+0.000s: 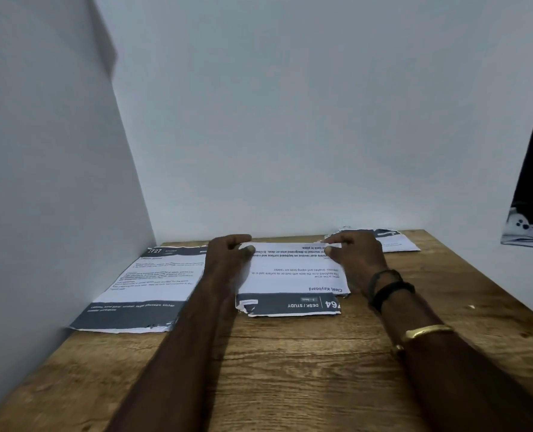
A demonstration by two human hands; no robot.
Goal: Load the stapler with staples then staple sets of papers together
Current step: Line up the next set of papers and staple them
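Table [290, 385] carries three paper sets | left set [146, 285] parked by wall, far set [396, 241] behind | middle set [293, 275] centred | left hand [227, 257], right hand [355, 254] pinch its far edge, likely squaring sheets | stapler unseen

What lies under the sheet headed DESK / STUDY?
Under the white printed sheet, ragged edges of more sheets peek out, on the brown wooden table. Their number, and anything else beneath, is covered.
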